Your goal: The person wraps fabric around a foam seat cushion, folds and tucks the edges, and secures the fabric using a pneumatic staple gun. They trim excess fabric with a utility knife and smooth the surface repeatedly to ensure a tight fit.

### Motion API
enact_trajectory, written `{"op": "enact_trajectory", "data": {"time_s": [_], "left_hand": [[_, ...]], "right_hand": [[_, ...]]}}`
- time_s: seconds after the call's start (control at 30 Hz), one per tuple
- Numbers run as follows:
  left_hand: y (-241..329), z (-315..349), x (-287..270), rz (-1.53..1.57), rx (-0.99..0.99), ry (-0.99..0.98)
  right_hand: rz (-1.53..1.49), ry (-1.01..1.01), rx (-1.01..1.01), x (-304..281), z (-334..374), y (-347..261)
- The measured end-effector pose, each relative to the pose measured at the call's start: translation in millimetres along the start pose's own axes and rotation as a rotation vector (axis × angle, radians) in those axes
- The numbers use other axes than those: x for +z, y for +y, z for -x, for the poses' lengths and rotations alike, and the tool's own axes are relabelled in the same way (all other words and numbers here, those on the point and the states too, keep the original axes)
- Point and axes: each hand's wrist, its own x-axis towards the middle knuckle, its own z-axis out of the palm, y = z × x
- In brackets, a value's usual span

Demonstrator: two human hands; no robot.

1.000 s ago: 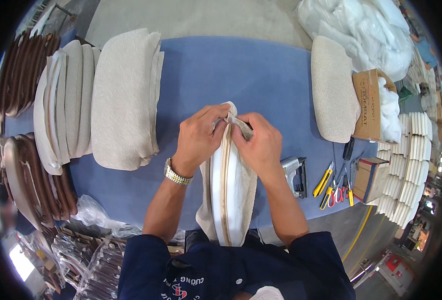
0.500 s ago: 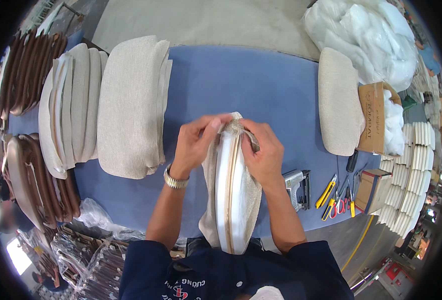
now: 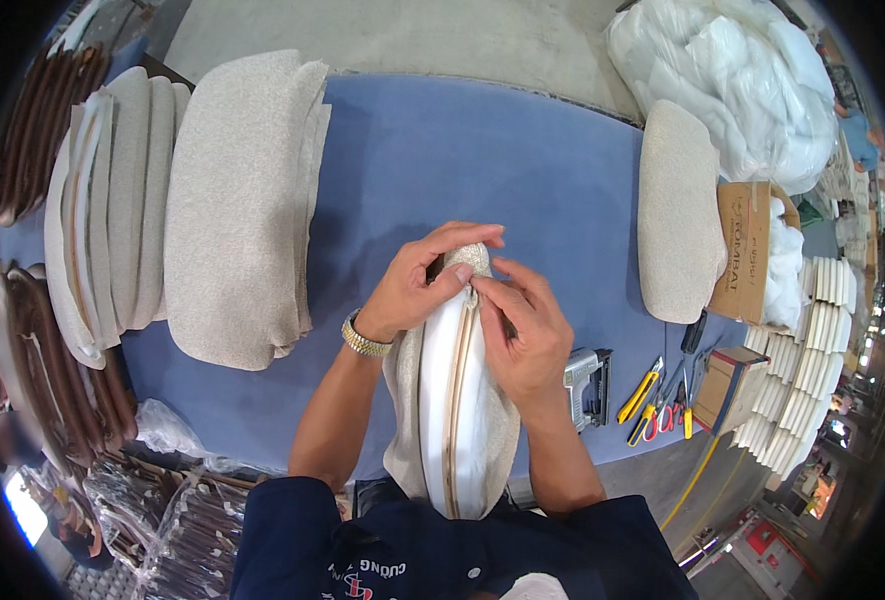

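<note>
So the left hand [image 3: 423,285] has the far tip of the cushion [image 3: 441,400] wrapped, thumb pressing the beige cloth [image 3: 468,257] down and the fingers reaching over the end. Right hand [image 3: 528,330] looks like it's pinching the edge of that same cloth right beside the left thumb, though its fingertips are partly tucked away, so don't ask me for the exact grip. My guess is one hand pins the fold while the other works the edge.

The cushion is on its side in front of the person, near end by their belly, white padding and a wooden strip [image 3: 453,430] facing up, cloth hanging down both sides. Probably stood that way so the open seam is easy to get at.

Just past the right forearm is a staple gun [image 3: 591,390], then a box cutter [image 3: 643,393] and red-handled scissors [image 3: 671,415], likely parked there for a quick grab.

All this is on a blue-covered table [image 3: 443,140]. Beige pile [image 3: 238,210] on the left, upright cushions [image 3: 128,200] beyond it; over right, another cushion, wrapped [image 3: 678,210], next to a cardboard box [image 3: 741,250] of white fluff [image 3: 785,270]. Behind that, a big plastic bag [image 3: 723,80] and grey floor [image 3: 383,45]. Very workshop.
</note>
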Motion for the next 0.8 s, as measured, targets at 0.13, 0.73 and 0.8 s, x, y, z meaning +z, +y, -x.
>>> {"op": "enact_trajectory", "data": {"time_s": [0.13, 0.73, 0.8], "left_hand": [[4, 0, -1, -0.028, -0.06, 0.009], [12, 8, 8, -0.116, 0.008, 0.051], [7, 7, 7, -0.08, 0.004, 0.045]], "right_hand": [[0.022, -0.159, -0.072, -20, 1, -4], [0.658, -0.18, 0.59, -77, 190, 143], [0.644, -0.23, 0.589, -87, 187, 145]]}}
